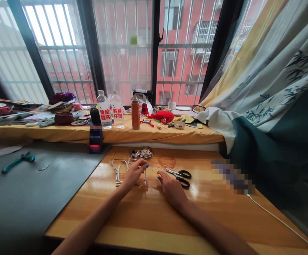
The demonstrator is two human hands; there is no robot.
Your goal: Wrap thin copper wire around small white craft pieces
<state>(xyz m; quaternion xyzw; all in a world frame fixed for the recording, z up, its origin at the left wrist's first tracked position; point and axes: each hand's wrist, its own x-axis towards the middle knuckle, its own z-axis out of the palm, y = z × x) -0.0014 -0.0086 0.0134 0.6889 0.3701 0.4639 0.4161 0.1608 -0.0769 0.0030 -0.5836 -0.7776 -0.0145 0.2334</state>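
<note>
My left hand (138, 172) is raised a little over the wooden table (154, 216), its fingers pinched on a thin white strip (145, 176) that hangs down from them. To its right, my right hand (168, 183) has its fingers closed on a thin yellowish wire (155, 172), whose free end points toward my left hand. Scissors with black handles (183, 174) lie just beyond my right hand. A coil of copper-coloured wire (167, 162) rests behind both hands, beside a clear tray of small pieces (141, 153). Several white strips (118, 171) lie left of my left hand.
Teal pliers (18, 161) lie on the grey surface (37, 198) at left. Two bottles (105, 112), a spool of brown cord (135, 115) and a red item (163, 116) stand on the cloth-covered sill (116, 134). A white cable (276, 215) crosses the right side.
</note>
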